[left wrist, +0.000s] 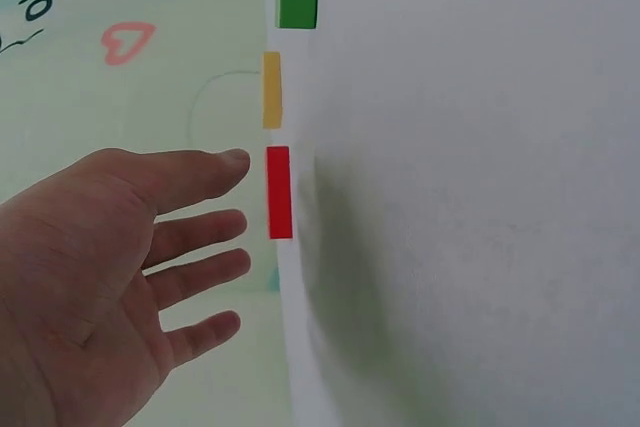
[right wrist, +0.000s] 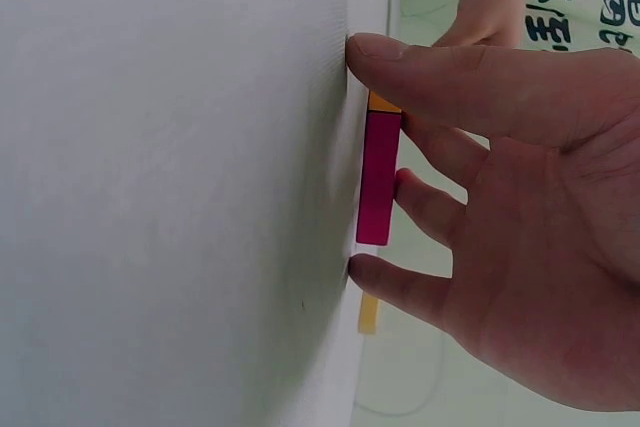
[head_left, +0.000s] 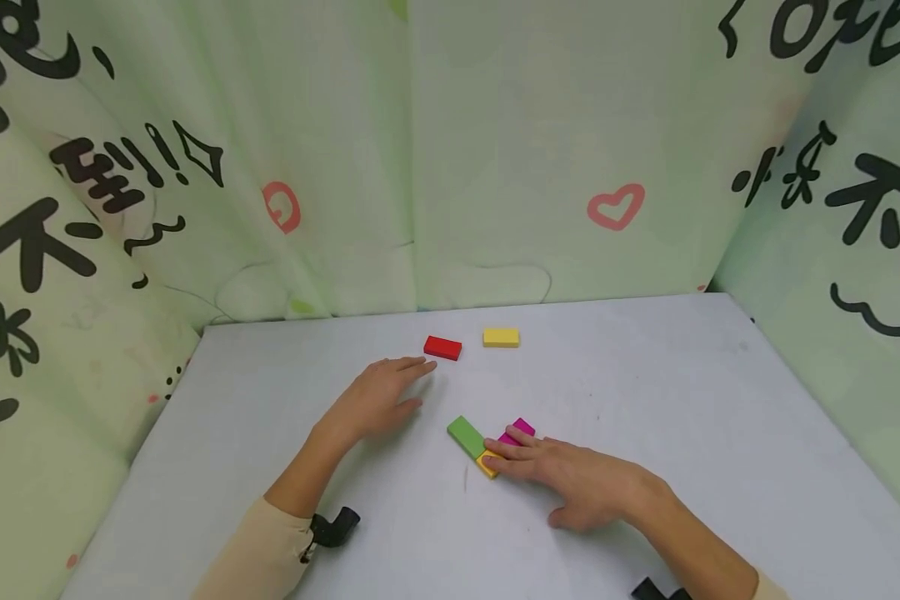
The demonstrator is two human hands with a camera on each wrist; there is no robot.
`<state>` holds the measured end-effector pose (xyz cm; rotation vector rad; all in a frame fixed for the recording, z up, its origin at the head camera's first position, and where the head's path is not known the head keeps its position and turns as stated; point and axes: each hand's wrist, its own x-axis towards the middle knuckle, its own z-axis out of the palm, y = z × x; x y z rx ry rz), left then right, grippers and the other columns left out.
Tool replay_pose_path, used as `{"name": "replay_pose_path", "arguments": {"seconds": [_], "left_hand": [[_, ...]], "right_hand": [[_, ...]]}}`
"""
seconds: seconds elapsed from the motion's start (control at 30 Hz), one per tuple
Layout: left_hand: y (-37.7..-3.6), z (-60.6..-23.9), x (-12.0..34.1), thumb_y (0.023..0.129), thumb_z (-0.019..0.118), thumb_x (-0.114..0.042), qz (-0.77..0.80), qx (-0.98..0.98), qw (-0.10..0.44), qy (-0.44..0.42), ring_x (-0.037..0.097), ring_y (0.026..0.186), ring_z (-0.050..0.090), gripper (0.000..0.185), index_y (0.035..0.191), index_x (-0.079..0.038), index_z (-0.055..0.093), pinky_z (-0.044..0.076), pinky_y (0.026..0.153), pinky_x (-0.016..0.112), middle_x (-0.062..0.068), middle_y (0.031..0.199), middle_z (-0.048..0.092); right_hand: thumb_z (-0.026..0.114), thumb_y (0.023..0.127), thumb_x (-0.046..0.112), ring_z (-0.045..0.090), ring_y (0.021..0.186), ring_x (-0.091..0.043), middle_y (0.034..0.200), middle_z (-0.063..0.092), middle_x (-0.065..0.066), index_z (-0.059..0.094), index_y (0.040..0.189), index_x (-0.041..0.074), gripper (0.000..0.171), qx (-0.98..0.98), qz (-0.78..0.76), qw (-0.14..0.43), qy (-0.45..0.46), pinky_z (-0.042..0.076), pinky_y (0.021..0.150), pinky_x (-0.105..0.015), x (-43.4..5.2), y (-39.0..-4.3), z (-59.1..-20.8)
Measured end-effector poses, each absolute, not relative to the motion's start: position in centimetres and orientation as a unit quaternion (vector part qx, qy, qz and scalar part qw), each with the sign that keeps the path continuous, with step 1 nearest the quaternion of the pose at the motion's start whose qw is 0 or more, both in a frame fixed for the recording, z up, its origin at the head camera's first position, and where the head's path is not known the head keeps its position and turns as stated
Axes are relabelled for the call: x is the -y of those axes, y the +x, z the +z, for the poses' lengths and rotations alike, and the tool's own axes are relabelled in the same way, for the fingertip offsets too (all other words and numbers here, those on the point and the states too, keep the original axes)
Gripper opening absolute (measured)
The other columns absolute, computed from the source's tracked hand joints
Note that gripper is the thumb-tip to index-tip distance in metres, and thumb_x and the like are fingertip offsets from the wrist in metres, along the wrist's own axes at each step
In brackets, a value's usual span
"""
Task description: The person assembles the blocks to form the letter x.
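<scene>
My left hand (head_left: 378, 396) hovers with extended fingers just short of a red block (head_left: 442, 347); nothing is in its grasp. In the left wrist view, a gap separates its fingertips from that red block (left wrist: 279, 192). The fingers of my right hand (head_left: 570, 479) lie over an orange block (head_left: 487, 469) and a magenta block (head_left: 523, 427), covering parts of both. A green block (head_left: 465, 437) meets the orange one end to end at an angle. From the right wrist, the magenta block (right wrist: 378, 177) appears beside the loosely extended fingers, with the orange block partly behind the thumb.
A yellow block (head_left: 501, 337) lies to the right of the red one, near the back of the white table (head_left: 645, 375). Pale green curtains (head_left: 495, 167) with black writing stand around the back and sides. A black wrist mount (head_left: 335, 527) sticks out from the left sleeve.
</scene>
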<state>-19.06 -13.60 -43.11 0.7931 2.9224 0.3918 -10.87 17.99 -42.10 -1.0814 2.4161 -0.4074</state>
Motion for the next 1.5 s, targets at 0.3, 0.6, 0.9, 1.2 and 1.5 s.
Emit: {"name": "replay_pose_path", "arguments": {"seconds": [0.3, 0.6, 0.9, 1.2, 1.5], "left_hand": [[-21.7, -44.1, 13.5, 0.097, 0.074, -0.017, 0.212, -0.946, 0.048, 0.238, 0.032, 0.14, 0.054, 0.059, 0.152, -0.014, 0.054, 0.049, 0.113, 0.048, 0.012, 0.15, 0.057], [-24.6, -45.2, 12.9, 0.096, 0.074, -0.011, 0.275, -0.936, 0.036, 0.216, 0.029, 0.136, 0.057, 0.055, 0.148, -0.016, 0.058, 0.051, 0.111, 0.047, 0.009, 0.145, 0.061], [-26.6, -45.9, 12.1, 0.093, 0.076, -0.008, 0.293, -0.936, 0.055, 0.189, 0.029, 0.138, 0.055, 0.054, 0.145, -0.019, 0.063, 0.051, 0.11, 0.045, 0.008, 0.146, 0.059], [-27.3, -45.5, 11.3, 0.093, 0.075, -0.007, 0.288, -0.933, 0.063, 0.206, 0.028, 0.129, 0.058, 0.05, 0.141, -0.018, 0.066, 0.054, 0.107, 0.041, 0.009, 0.142, 0.062], [-27.8, -45.6, 10.6, 0.096, 0.075, -0.014, 0.265, -0.936, 0.081, 0.219, 0.028, 0.127, 0.057, 0.046, 0.141, -0.021, 0.067, 0.054, 0.105, 0.043, 0.01, 0.138, 0.062]], "right_hand": [[0.074, 0.08, -0.005, 0.019, 0.162, -0.025, 0.172, 0.024, 0.014, 0.034, 0.163, 0.032, 0.099, -0.88, -0.141, 0.225, -0.395, 0.03, 0.125, -0.052, -17.9, -10.9, -42.1], [0.075, 0.081, -0.004, 0.021, 0.162, -0.025, 0.172, 0.025, 0.015, 0.036, 0.163, 0.032, 0.097, -0.879, -0.146, 0.239, -0.386, 0.031, 0.125, -0.052, -17.9, -10.7, -42.2], [0.075, 0.081, -0.004, 0.02, 0.162, -0.025, 0.172, 0.025, 0.014, 0.036, 0.163, 0.031, 0.098, -0.879, -0.143, 0.235, -0.39, 0.03, 0.125, -0.053, -18.0, -10.7, -42.3], [0.075, 0.081, -0.003, 0.02, 0.162, -0.024, 0.172, 0.024, 0.016, 0.035, 0.163, 0.034, 0.099, -0.881, -0.143, 0.238, -0.384, 0.031, 0.125, -0.053, -17.9, -10.7, -42.3], [0.075, 0.081, -0.004, 0.02, 0.162, -0.023, 0.172, 0.024, 0.017, 0.035, 0.163, 0.034, 0.098, -0.882, -0.14, 0.238, -0.382, 0.032, 0.125, -0.051, -17.9, -10.8, -42.2]]}}
